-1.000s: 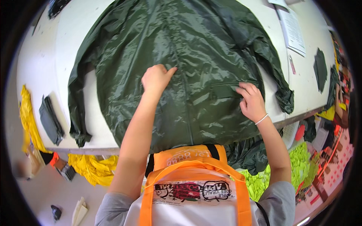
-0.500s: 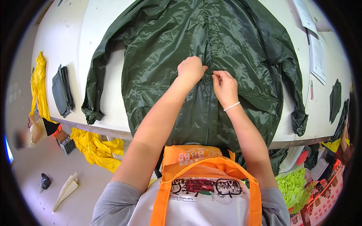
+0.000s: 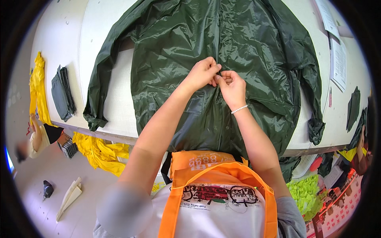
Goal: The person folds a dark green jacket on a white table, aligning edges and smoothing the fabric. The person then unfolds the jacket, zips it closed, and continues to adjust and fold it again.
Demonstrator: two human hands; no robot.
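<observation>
Left hand [image 3: 201, 73], right hand [image 3: 232, 88], closer together than before, both pinching green jacket [image 3: 248, 59] mid-front

A white table [image 3: 65, 43] stands over a pale grey floor [image 3: 43, 170] in bright light.

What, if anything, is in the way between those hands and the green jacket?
Nothing visible: the left hand and right hand are at the jacket, fingers pinched at its middle front. The papers lie off to the right.
</observation>
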